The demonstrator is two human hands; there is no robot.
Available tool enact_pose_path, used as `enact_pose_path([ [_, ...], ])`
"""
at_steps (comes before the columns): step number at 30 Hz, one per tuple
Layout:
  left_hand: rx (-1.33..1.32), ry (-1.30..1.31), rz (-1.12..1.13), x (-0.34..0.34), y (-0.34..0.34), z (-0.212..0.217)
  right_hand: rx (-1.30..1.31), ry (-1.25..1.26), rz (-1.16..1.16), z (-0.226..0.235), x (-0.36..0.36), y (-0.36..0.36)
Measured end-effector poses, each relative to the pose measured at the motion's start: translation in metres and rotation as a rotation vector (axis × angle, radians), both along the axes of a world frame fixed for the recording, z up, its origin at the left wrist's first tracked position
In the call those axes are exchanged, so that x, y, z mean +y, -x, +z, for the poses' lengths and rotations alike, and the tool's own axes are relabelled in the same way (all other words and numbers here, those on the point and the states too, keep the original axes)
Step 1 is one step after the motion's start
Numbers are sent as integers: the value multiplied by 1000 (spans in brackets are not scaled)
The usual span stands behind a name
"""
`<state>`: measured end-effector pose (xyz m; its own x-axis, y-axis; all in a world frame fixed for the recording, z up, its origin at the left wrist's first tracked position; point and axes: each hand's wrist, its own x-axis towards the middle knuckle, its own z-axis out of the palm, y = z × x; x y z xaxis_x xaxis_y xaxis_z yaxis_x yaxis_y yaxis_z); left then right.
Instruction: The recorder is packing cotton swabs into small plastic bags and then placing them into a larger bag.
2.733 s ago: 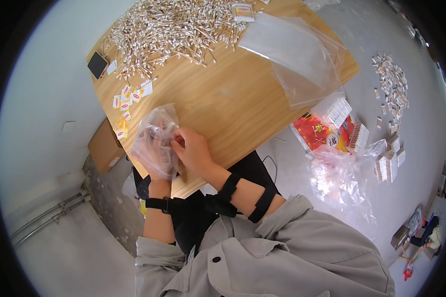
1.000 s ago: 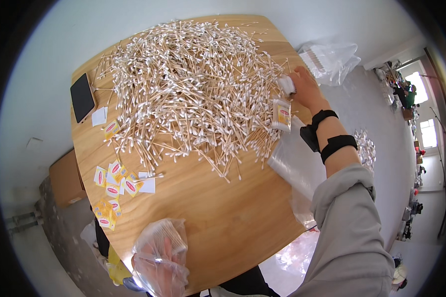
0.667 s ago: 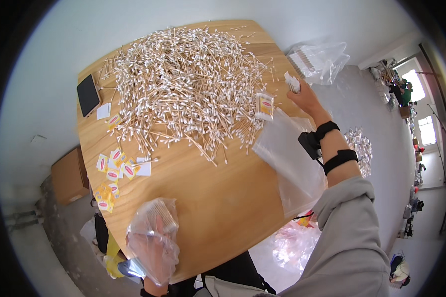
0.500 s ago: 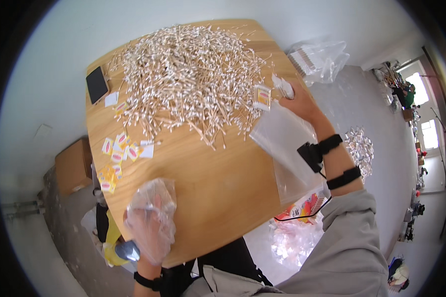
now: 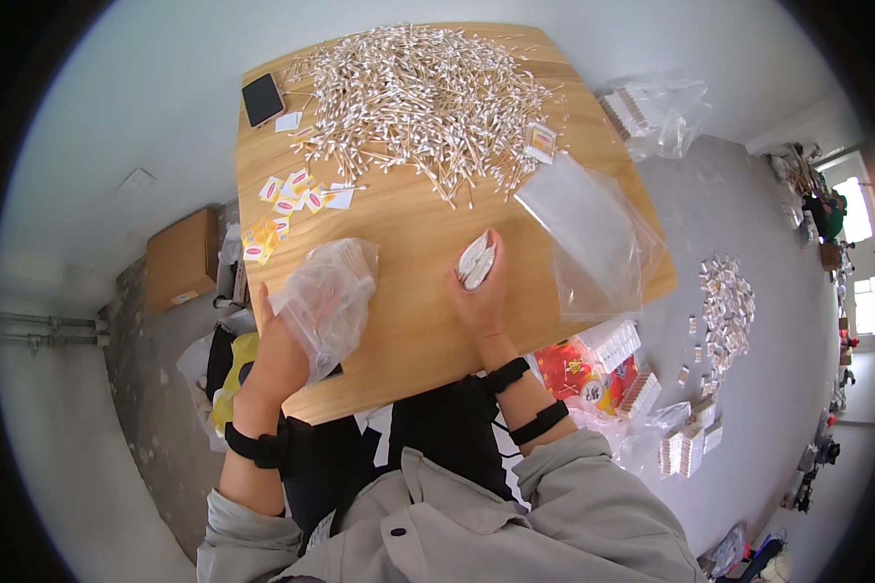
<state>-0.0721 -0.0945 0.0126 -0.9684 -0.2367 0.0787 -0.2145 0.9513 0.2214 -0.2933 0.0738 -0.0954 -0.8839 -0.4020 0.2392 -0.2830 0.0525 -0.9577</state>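
Note:
My left hand (image 5: 282, 342) grips a crumpled clear plastic bag (image 5: 338, 282) over the table's near left part; some of its fingers are hidden by the bag. Near the table's middle, my right hand (image 5: 481, 299) is closed round a small bundle of cotton swabs (image 5: 475, 260), white tips facing up. Beyond both hands spreads a large heap of loose cotton swabs (image 5: 428, 97). A small flat pack of swabs (image 5: 540, 142) with a yellow and red label lies at the heap's right edge. Flat clear plastic bags (image 5: 593, 233) lie right of my right hand.
Small printed cards (image 5: 297, 190) lie along the left side of the wooden table (image 5: 408, 335), with a phone (image 5: 262, 101) at its far left corner. A cardboard box (image 5: 183, 258) stands to the left. On the floor at right are piled swab packs (image 5: 727, 313).
My right hand has come from beside the heap back toward the table's middle with the bundle. The left hand, formerly seen through the bag, now shows beside it. The view has shifted.

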Motion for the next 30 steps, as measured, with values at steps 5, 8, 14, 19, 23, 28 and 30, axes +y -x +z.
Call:
enact_pose_path([
  [5, -27, -232, 98, 12, -29, 29, 327, -189, -25, 22, 2, -12],
  [8, 87, -568, 309, 40, -40, 67, 162, -175, 33, 26, 11, -17],
  [14, 466, -912, 399, 103, -48, 56, 217, -270, 343, 112, 9, -125],
  [19, 435, -858, 494, 104, -58, 37, 77, -305, 542, 125, 13, -170],
  [23, 485, -1301, 535, 87, -83, 36, -69, -212, 840, 119, 14, -169],
  [28, 528, -1107, 567, 70, -100, 16, -193, -231, 777, 125, -8, -198],
  [30, 670, -1004, 661, 54, -94, 11, -189, -72, 722, 135, -23, -197],
])
